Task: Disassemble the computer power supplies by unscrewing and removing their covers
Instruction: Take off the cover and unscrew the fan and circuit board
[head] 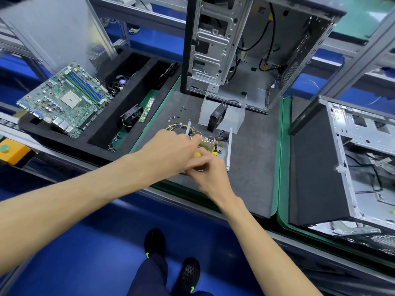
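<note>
One power supply (215, 144), two hands.

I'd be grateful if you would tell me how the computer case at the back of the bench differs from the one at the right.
The back case stands upright, while the right case lies tilted over. The back case shows its drive cage and a few cables against a mostly bare interior; the right case turns a black face toward the camera, with loose cables inside. The back case sits just behind the opened power supply; the right case sits apart on the neighbouring mat. Both are open grey metal shells.
</note>
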Demonstrator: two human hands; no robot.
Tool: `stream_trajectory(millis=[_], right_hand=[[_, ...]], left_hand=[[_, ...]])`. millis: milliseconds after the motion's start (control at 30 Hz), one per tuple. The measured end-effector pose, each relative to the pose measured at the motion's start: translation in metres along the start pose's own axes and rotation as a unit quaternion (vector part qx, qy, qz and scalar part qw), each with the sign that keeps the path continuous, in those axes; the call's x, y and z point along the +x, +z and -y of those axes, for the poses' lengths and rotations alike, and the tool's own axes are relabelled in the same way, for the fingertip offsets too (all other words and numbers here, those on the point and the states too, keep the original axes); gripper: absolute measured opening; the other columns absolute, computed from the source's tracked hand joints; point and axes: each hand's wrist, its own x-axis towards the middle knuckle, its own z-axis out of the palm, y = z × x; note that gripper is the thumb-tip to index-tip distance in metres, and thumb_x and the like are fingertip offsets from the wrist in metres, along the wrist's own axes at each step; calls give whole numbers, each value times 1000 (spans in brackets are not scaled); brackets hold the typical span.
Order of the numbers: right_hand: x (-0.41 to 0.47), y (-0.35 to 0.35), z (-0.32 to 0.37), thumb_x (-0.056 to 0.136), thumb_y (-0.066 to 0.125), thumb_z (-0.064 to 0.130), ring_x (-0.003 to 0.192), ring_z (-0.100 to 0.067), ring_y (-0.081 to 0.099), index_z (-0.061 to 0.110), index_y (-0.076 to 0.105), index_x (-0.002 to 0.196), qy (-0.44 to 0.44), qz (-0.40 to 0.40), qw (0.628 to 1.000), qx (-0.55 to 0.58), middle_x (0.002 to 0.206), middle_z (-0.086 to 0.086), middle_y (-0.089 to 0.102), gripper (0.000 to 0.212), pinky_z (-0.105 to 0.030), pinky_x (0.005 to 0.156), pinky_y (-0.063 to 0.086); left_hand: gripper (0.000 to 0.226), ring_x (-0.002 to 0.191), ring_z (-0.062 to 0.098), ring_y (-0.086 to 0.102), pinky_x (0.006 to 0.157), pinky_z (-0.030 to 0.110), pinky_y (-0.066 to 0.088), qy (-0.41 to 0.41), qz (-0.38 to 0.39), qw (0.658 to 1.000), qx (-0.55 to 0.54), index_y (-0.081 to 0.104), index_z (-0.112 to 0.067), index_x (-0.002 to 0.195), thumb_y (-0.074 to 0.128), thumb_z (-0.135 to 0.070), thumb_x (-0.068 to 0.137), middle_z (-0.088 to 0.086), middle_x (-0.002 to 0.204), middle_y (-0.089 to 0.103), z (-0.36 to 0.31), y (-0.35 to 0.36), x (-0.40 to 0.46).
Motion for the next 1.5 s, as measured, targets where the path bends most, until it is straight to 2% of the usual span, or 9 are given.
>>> stream_trajectory(millis=[167, 267, 533, 733, 933, 1033, 1133, 1267, 1500], right_hand=[[16, -26, 6, 88, 81, 14, 79, 6, 65, 34, 72, 90, 27, 64, 998, -12, 82, 25, 71, 22, -14, 77, 48], [20, -29, 13, 86, 80, 9, 71, 2, 59, 44, 61, 84, 20, 112, 993, -32, 76, 18, 67, 40, -22, 70, 46], [14, -13, 13, 85, 84, 16, 75, -26, 53, 1, 63, 86, 28, 56, 998, 7, 81, -16, 63, 26, -40, 70, 44], [23, -20, 10, 88, 79, 14, 84, -11, 62, 23, 67, 85, 55, 111, 992, -5, 87, 0, 72, 15, -29, 74, 48], [16, 4, 2, 86, 84, 23, 83, -14, 63, 29, 63, 95, 34, 47, 998, -19, 102, 10, 62, 24, -21, 75, 51], [12, 6, -3, 88, 78, 18, 67, -8, 55, 45, 58, 84, 10, -16, 1000, -20, 85, 11, 60, 34, -16, 61, 41], [8, 1, -6, 87, 73, 20, 59, -10, 58, 47, 50, 89, 23, -12, 1000, -8, 74, 12, 62, 35, -22, 55, 45], [10, -4, -6, 87, 75, 9, 60, -2, 49, 41, 54, 75, 46, 0, 999, 12, 65, 21, 61, 40, -17, 59, 38], [20, -17, 0, 88, 72, 2, 74, -13, 54, 23, 62, 85, 68, 100, 992, 25, 76, 1, 62, 23, -37, 70, 48]], left_hand=[[45, 100, 21, 58, 75, 41, 54, 134, -1, 966, -220, 45, -22, 136, 57, -31, 94, -3, 133, 42, 25, -1, -4], [41, 99, 26, 60, 76, 32, 43, 186, 9, 967, -171, 52, -18, 136, 55, -11, 95, 1, 131, 50, 22, -3, 8], [60, 79, 28, 66, 53, 30, 26, 58, -2, 991, 119, 45, -19, 85, 25, -75, 92, 4, 92, 64, 15, -5, 25], [23, 97, 24, 58, 74, 43, 50, 174, 65, 977, -109, 59, -18, 112, 58, -28, 92, 1, 111, 51, 25, -12, 21], [56, 72, 32, 65, 54, 32, 27, 17, -21, 996, 90, 59, -15, 92, 22, -56, 102, 6, 83, 66, 11, -7, 28], [43, 73, 28, 61, 53, 34, 35, 65, -40, 997, -3, 55, -18, 107, 35, -55, 97, 3, 96, 58, 16, 0, 20], [27, 91, 28, 63, 69, 41, 50, 129, 51, 984, -114, 49, -22, 121, 54, -25, 94, 1, 111, 59, 24, -5, 19], [18, 92, 26, 63, 61, 32, 38, 136, 44, 989, 41, 53, -22, 93, 49, -40, 94, 0, 99, 61, 18, -8, 24], [34, 100, 22, 58, 70, 36, 46, 189, 49, 971, -137, 52, -22, 126, 58, -19, 92, -4, 122, 51, 17, -9, 24]])
